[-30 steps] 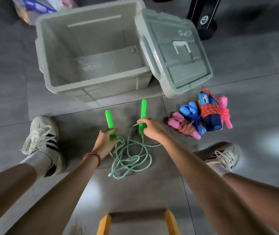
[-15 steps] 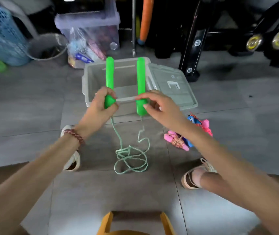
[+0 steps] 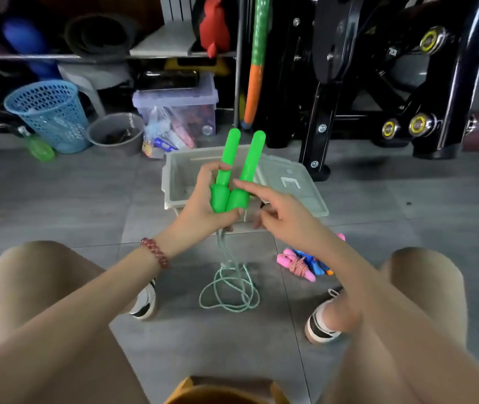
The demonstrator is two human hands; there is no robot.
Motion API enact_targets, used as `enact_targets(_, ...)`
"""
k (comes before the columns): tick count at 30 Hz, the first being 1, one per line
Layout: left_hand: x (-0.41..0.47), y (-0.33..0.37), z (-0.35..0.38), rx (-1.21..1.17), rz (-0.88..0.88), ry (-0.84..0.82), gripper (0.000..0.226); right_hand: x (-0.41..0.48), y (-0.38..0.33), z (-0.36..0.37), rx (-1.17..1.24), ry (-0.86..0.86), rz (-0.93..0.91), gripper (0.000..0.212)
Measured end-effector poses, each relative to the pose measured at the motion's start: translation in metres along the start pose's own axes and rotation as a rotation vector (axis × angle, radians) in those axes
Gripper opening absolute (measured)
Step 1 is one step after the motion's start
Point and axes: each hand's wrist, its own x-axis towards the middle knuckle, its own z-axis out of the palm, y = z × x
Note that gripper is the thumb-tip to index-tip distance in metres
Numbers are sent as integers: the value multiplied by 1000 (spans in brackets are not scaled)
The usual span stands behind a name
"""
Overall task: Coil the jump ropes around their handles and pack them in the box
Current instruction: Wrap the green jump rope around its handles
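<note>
We sit over a grey tiled floor (image 3: 57,205) in a cluttered storage room: a blue mesh basket (image 3: 49,112), a grey bucket (image 3: 116,134) and a clear lidded tub (image 3: 178,112) stand along the back beneath a shelf (image 3: 156,45), and a black machine frame (image 3: 378,83) fills the right side. Our left hand (image 3: 203,205) is closed around the lower ends of both green handles (image 3: 232,176), which touch at the bottom and splay apart slightly toward their tips. Our right hand (image 3: 279,211) hovers just beside them, fingers loosely spread and gripping nothing. The pale green rope (image 3: 229,293) hangs from under the left hand and gathers in loose loops on the floor between our shoes. The grey box (image 3: 171,182) sits open behind the handles, its lid (image 3: 299,188) lying against its right side (our hands cover much of both). The coiled ropes (image 3: 302,263), pink and blue with red-and-white cord, lie on the floor at the right, partly hidden by our right forearm, so we cannot count them. At the bottom edge an orange-brown seat (image 3: 220,392) is cut off.
</note>
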Motion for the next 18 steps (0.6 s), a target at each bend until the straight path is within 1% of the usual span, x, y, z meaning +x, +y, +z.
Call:
enact_targets(2, -1, -4, -4, 32, -10, -24, 71, -3, 9, -1, -240, 28, 9, 80)
enact_targets(3, -1, -9, -7, 49, -25, -53, 75, -2, 11, -2, -326, 94, 8, 82)
enact_targets(4, -2, -13, -12, 58, -58, -94, 78, -1, 13, -3, -431, 175, -36, 83)
enact_targets(5, -3, -16, -17, 52, -108, -143, 82, 2, 16, -3, -596, 230, -124, 83)
enact_targets(6, -2, -19, -22, 63, -157, -205, 83, 7, 20, 0, -774, 225, -234, 85)
enact_targets(7, -2, -22, -25, 87, -195, -276, 82, 13, 24, 3, -905, 165, -336, 87)
enact_targets(8, 0, -22, -26, 109, -217, -334, 77, 19, 26, 6, -960, 74, -400, 90)
enact_targets(10, 4, -21, -25, 70, -258, -381, 60, 30, 27, 12, -897, -79, -405, 94)
enact_targets(11, 7, -20, -23, 23, -286, -384, 55, 33, 27, 13, -861, -105, -376, 93)
enact_targets(12, 9, -19, -22, -28, -309, -376, 56, 35, 26, 11, -863, -107, -345, 91)
enact_targets(14, 12, -24, -24, -122, -313, -352, 70, 37, 25, 6, -894, -101, -280, 84)
enact_targets(15, 13, -26, -26, -147, -314, -344, 75, 36, 25, 6, -869, -106, -241, 79)
enact_targets(18, 14, -30, -27, -137, -317, -358, 77, 33, 22, 7, -691, -136, -68, 66)
